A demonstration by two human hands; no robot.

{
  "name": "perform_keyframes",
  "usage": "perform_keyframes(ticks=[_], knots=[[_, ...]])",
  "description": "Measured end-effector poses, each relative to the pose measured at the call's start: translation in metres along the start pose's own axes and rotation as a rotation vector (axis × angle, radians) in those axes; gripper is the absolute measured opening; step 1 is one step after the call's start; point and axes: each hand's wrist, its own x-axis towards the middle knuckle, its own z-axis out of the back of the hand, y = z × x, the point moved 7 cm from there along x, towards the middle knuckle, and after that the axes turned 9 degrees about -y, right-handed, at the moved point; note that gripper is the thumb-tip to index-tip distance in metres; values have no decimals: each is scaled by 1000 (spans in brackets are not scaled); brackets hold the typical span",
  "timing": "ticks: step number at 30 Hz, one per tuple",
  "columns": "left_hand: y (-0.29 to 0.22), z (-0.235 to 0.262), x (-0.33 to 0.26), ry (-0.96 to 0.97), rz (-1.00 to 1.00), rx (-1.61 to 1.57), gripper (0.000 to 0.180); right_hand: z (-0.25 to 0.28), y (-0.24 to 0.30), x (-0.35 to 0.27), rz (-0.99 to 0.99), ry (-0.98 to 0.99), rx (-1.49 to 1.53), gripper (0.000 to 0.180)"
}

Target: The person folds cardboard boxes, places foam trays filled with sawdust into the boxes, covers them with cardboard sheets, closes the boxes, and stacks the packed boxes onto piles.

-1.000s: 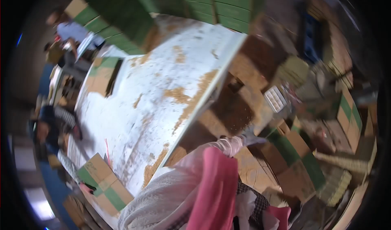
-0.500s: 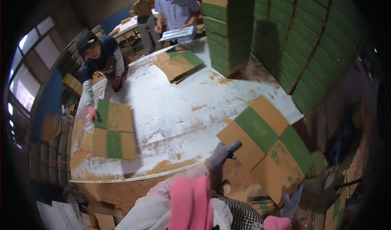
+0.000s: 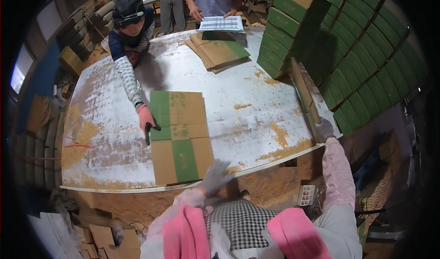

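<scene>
My right hand (image 3: 324, 128), in a grey glove, grips the near end of a flattened cardboard box (image 3: 306, 98) standing on its edge along the table's right side. In front of me, my left hand (image 3: 215, 176), also gloved, has its fingers stretched out beside the lower right corner of another flattened box (image 3: 189, 117), brown with green panels. That box lies flat near the front edge. A co-worker's hand (image 3: 145, 118) in a pink and black glove rests at its left edge. Whether my left fingers touch the cardboard, I cannot tell.
A pile of flattened boxes (image 3: 220, 52) lies at the far side, before a person holding a pale printed pack (image 3: 221, 24). Stacked green boxes (image 3: 293, 25) rise at the right. Grain-like crumbs (image 3: 279, 135) litter the white table (image 3: 247, 135). An egg tray (image 3: 306, 195) is below.
My right hand has carried its flattened box onto the table's right side, now on edge. My left hand has let go of that box. The co-worker's box has slid toward me.
</scene>
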Motion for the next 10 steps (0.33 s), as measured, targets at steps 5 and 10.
perform_keyframes(ticks=[5,10], knots=[[59,54,-126,-231,43,170,55,-6,161,-56,123,306,-84,27],[91,122,-235,-746,297,127,81,39,390,-229,870,682,475,24]])
